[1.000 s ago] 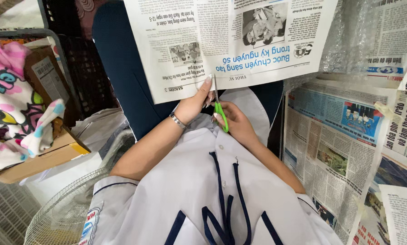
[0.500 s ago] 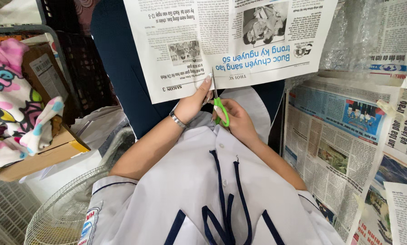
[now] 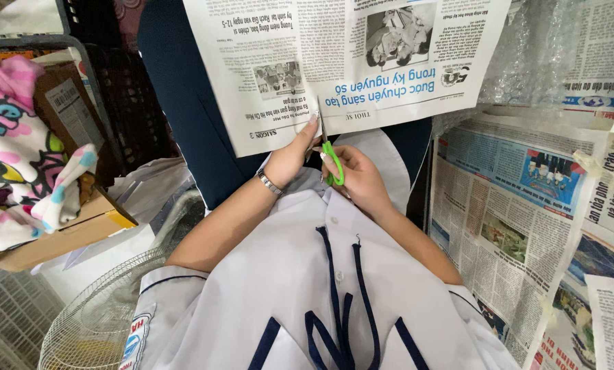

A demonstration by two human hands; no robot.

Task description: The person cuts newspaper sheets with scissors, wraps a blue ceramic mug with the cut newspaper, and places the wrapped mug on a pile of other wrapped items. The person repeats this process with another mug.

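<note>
A newspaper sheet (image 3: 348,62) lies spread over my lap, its near edge toward me. My left hand (image 3: 290,157) pinches that near edge just left of the scissors; a bracelet sits on the wrist. My right hand (image 3: 358,179) grips green-handled scissors (image 3: 332,161), whose blades point up into the paper's edge at the middle. I wear a white shirt with dark blue ribbons and dark blue trousers.
A cardboard box (image 3: 67,205) with pink patterned fabric (image 3: 12,157) stands at the left. A fan grille (image 3: 101,315) lies at the lower left. More newspaper sheets (image 3: 526,219) cover the floor on the right, with bubble wrap (image 3: 533,62) beyond.
The scissors have worked slightly further into the paper's near edge; both hands stay nearly in place.
</note>
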